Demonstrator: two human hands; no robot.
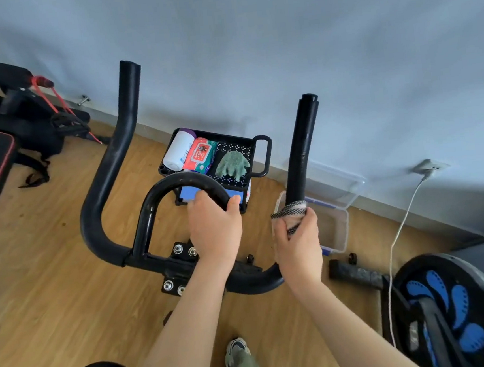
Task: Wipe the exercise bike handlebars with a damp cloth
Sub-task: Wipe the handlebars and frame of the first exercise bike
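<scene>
Fingers of the right hand [298, 244] clamp a cloth [289, 212] around the right handlebar [301, 154], hiding the bar underneath. The left hand [214, 226] grips the middle loop [175, 183]; its fingertips curl out of sight behind it.

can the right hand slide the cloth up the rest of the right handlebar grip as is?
Probably yes. The right hand already holds the patterned beige cloth wrapped around the black ribbed right handlebar grip, and nothing touches the grip above it up to its tip.
</scene>
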